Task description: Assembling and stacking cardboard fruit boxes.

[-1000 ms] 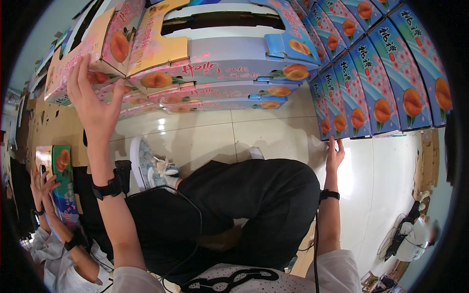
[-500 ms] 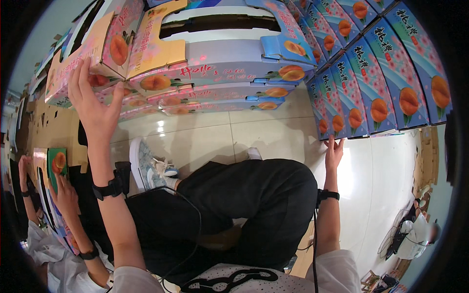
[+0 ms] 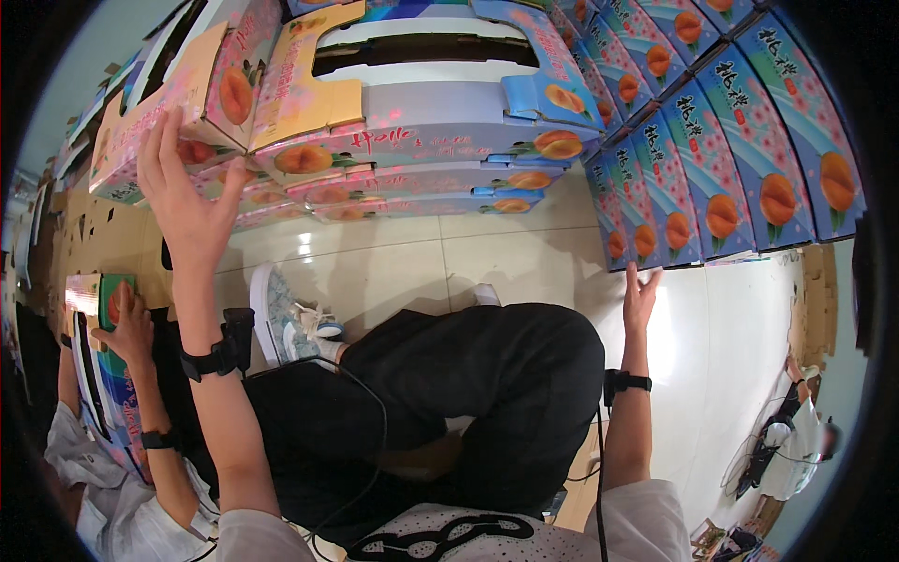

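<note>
My left hand (image 3: pixel 192 211) is raised at the upper left. Its stretched fingers lie on the front of a pink gift carton (image 3: pixel 120 155) printed with a peach, and the thumb is spread apart near the stacked cartons beside it. Next to that stands a wide pink, yellow and blue carton (image 3: pixel 431 98) with a handle slot, atop more of the same kind. On the right, my right hand (image 3: pixel 641 295) reaches up with its fingertips at the lower edge of a row of blue peach cartons (image 3: pixel 688 178). Its fingers are apart; the tips partly meet the edge.
At the left, a co-worker's hand (image 3: pixel 131 328) rests on another peach carton (image 3: pixel 114 398). Further off to the right, another person (image 3: pixel 796 450) sits by cables. My black-trousered legs (image 3: pixel 449 375) and a sneaker (image 3: pixel 281 314) are below the cartons on a tiled floor (image 3: pixel 506 253).
My hands and the cartons near them have hardly moved. At the left, the co-worker's hand has shifted upward over the peach carton, which shows more of its side.
</note>
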### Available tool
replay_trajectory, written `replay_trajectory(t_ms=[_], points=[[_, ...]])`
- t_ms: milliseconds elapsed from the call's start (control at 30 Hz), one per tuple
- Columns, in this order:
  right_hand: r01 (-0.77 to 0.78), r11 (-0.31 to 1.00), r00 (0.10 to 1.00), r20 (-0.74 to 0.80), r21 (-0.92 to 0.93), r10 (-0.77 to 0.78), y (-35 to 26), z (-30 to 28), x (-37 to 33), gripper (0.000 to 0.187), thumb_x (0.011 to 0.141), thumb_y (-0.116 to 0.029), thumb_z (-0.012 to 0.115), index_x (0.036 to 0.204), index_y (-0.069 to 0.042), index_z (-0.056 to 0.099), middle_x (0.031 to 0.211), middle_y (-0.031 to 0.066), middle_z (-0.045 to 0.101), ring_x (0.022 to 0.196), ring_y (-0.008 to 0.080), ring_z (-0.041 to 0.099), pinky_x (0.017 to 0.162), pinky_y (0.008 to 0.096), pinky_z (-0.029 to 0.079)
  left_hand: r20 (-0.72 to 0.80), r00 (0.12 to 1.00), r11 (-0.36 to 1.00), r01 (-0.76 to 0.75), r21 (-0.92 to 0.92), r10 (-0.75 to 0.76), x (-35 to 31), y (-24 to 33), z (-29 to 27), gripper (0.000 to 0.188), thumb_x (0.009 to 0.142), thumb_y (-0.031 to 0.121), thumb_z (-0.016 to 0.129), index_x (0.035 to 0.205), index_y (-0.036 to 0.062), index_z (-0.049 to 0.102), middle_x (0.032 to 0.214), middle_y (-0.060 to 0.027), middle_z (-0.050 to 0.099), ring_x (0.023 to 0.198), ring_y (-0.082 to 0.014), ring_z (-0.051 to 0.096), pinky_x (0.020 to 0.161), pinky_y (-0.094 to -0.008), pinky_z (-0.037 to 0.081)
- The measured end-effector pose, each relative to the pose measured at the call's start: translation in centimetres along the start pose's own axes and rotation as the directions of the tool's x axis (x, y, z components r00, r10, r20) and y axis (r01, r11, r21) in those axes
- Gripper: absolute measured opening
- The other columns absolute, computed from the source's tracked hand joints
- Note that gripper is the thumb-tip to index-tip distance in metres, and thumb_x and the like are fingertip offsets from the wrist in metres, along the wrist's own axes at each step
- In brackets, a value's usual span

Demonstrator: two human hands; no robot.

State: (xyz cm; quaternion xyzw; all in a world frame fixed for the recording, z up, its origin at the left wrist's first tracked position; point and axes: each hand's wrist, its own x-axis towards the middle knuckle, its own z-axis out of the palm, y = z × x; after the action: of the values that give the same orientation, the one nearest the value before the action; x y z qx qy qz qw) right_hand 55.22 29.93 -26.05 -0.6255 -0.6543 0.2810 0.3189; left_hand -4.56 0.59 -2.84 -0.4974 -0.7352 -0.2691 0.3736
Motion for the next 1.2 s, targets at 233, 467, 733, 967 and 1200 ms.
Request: replay_trajectory(t_ms=[233, 467, 733, 967, 1200], points=[[0.236, 0.97, 0.884, -0.427, 0.052, -0.192, -8.0, -4.1, 1.4, 0.127, 0.083, -0.036, 0.087, 0.16, 0.008, -0.003, 0.167, 0.0291, 0.013, 0.154, 0.0366, 0.023, 0.125, 0.0475, 0.019, -0.001, 1.0, 1.0, 0.017, -0.014, -0.017, -0.2, 0.0, -0.2, 0.083, 0.078, 0.023, 0.082, 0.151, 0.0094, 0.045, 0.152, -0.015, 0.046, 0.143, -0.0386, 0.038, 0.119, -0.0517, 0.029], [0.279, 0.921, 0.898, -0.414, 0.271, -0.15, -11.0, -3.3, 0.9, 0.126, 0.082, -0.022, 0.09, 0.162, 0.004, -0.004, 0.164, 0.0236, 0.02, 0.145, 0.0306, 0.037, 0.12, 0.0429, 0.035, -0.013, 0.999, 0.997, 0.038, -0.061, -0.039, -0.3, 0.1, -0.3, 0.082, 0.078, 0.021, 0.082, 0.15, 0.0094, 0.046, 0.151, -0.015, 0.046, 0.143, -0.0398, 0.038, 0.119, -0.0527, 0.031], [0.277, 0.949, 0.867, -0.465, 0.153, -0.178, -12.0, -3.2, -0.1, 0.12, 0.082, -0.024, 0.089, 0.163, 0.004, 0.004, 0.162, 0.0229, 0.026, 0.144, 0.0317, 0.039, 0.121, 0.0414, 0.035, -0.021, 0.999, 0.997, 0.034, -0.063, -0.036, -0.4, 0.1, -0.3, 0.082, 0.077, 0.02, 0.082, 0.15, 0.0091, 0.046, 0.151, -0.0147, 0.046, 0.143, -0.04, 0.038, 0.119, -0.0528, 0.031], [0.302, 0.946, 0.822, -0.535, 0.121, -0.195, -11.4, -2.4, 0.3, 0.117, 0.081, -0.026, 0.09, 0.164, -0.003, 0.011, 0.162, 0.0226, 0.029, 0.139, 0.0355, 0.047, 0.106, 0.0419, 0.05, -0.009, 0.999, 0.998, 0.036, -0.054, -0.036, -0.3, 0.2, -0.4, 0.082, 0.077, 0.019, 0.083, 0.15, 0.0092, 0.046, 0.151, -0.0147, 0.047, 0.143, -0.0394, 0.038, 0.119, -0.0521, 0.031], [0.253, 0.956, 0.837, -0.528, 0.147, -0.14, -10.9, -2.6, 0.6, 0.119, 0.08, -0.03, 0.09, 0.166, -0.01, 0.011, 0.16, 0.021, 0.034, 0.136, 0.0377, 0.051, 0.1, 0.0441, 0.055, -0.002, 0.999, 0.999, 0.035, -0.039, -0.035, -0.2, 0.3, -0.4, 0.083, 0.077, 0.018, 0.083, 0.15, 0.0095, 0.045, 0.151, -0.0148, 0.047, 0.143, -0.0387, 0.038, 0.119, -0.0522, 0.031]])
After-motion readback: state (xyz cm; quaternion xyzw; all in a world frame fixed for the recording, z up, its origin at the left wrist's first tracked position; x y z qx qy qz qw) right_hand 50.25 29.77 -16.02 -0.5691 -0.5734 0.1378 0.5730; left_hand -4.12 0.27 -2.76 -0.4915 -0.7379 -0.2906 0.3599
